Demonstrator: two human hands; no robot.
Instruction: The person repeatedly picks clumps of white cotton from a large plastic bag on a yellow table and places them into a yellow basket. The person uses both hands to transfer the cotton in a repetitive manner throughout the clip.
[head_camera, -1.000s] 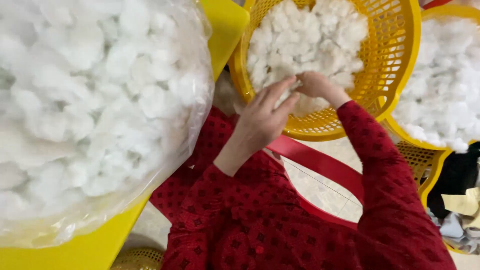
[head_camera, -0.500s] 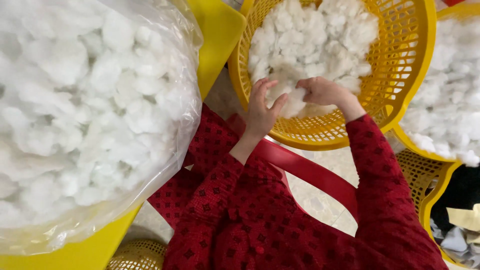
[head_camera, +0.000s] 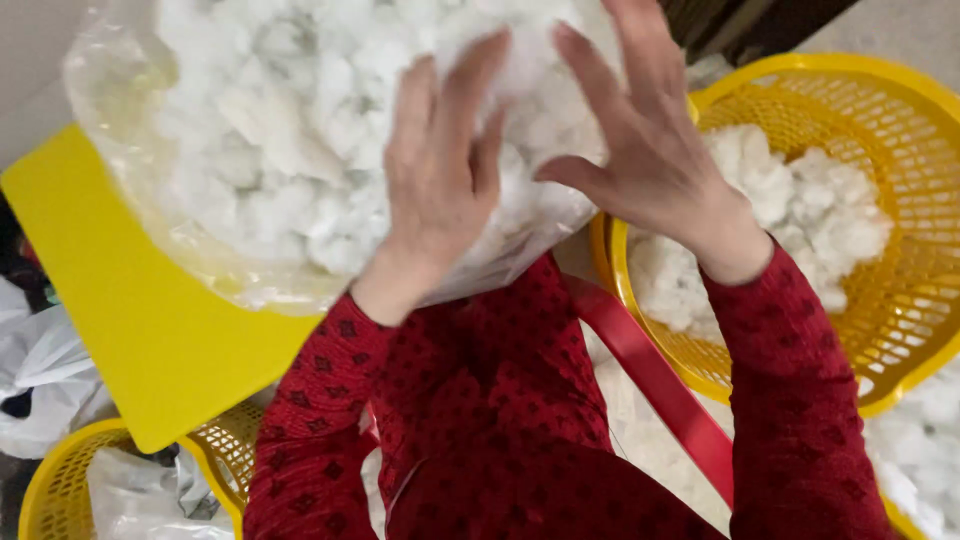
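Moving off the basket, both hands, left hand and right hand, are now spread open-fingered against the bag of fluff; nothing is gripped.

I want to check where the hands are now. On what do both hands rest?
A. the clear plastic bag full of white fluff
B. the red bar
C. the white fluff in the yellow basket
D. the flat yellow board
A: the left hand and the right hand lie spread on the clear plastic bag of white fluff, beside the yellow basket.
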